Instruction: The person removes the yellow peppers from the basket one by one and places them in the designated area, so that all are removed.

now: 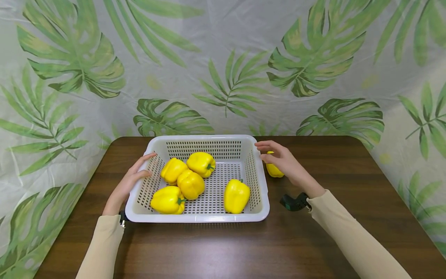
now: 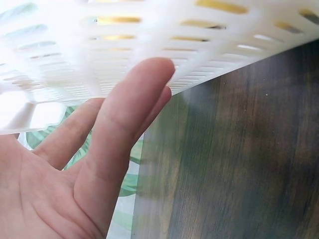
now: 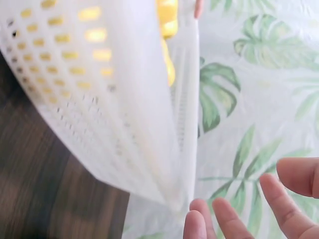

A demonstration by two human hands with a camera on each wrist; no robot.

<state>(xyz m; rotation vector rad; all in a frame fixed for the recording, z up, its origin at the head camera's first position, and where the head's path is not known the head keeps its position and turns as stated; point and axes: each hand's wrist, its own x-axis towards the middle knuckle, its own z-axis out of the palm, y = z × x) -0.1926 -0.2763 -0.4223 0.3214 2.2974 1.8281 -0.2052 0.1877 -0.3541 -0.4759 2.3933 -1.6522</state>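
A white plastic basket (image 1: 196,218) with slotted walls and floor stands on the wooden table. Inside it, four-lobed yellow bell peppers cluster at the left, one of them a bell pepper (image 1: 168,200) at the front, and a single bell pepper (image 1: 237,196) lies at the right. My left hand (image 1: 130,179) is at the left wall, its fingers extended; in the left wrist view the thumb (image 2: 137,94) lies straight along the slotted outside. My right hand (image 1: 283,161) is beside the right rim, fingers loosely bent and holding nothing. Behind it, another bell pepper (image 1: 274,170) is partly hidden.
The brown table (image 1: 223,252) runs in front of and to both sides of the basket. A leaf-patterned cloth (image 1: 230,42) hangs behind the table and at its sides. A black device (image 1: 294,202) is strapped to the right wrist.
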